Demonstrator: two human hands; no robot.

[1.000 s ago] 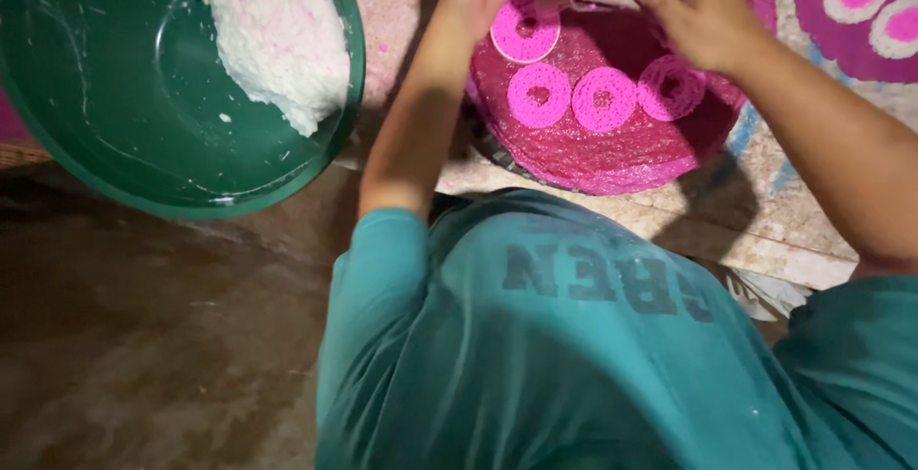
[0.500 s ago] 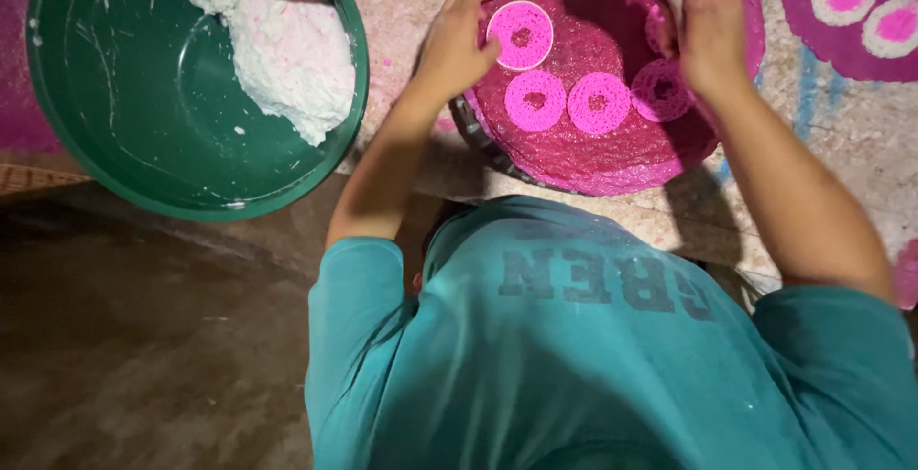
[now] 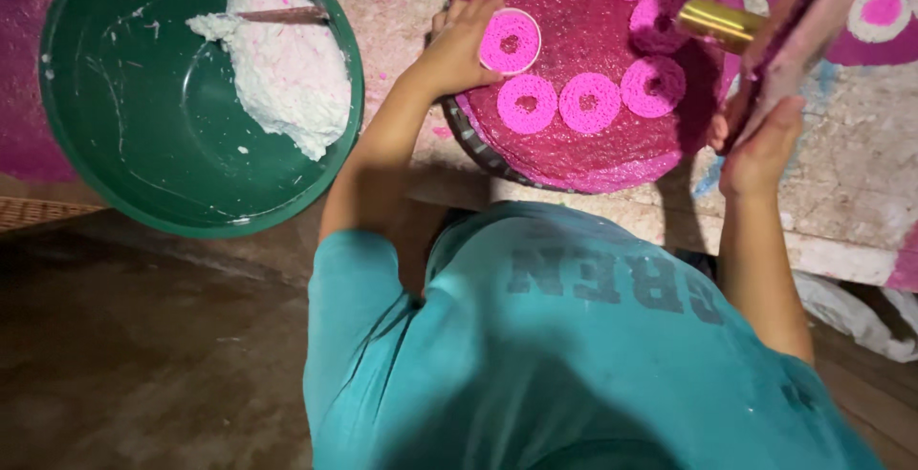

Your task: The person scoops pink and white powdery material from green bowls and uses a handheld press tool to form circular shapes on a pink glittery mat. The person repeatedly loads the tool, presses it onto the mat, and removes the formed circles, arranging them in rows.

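Observation:
A round magenta tray (image 3: 574,159) lies ahead of me with several pink dough rings (image 3: 588,102) on it. My left hand (image 3: 459,44) rests at the tray's left edge, with its fingertips touching one pink ring (image 3: 510,41). My right hand (image 3: 760,145) is at the tray's right side. It grips the pink-stained handles of a wooden press (image 3: 803,21), whose brass cylinder (image 3: 717,22) points over the rings.
A large green bowl (image 3: 143,174) at the left holds a mound of white dough (image 3: 287,68) with a stick (image 3: 282,15) lying in it. Another magenta mat with a pink ring (image 3: 880,6) is at the top right. The stone surface (image 3: 851,183) is pink-stained.
My right hand has drawn back to the tray's right side, and the press with its brass cylinder now shows above it. My left hand stays on the same ring.

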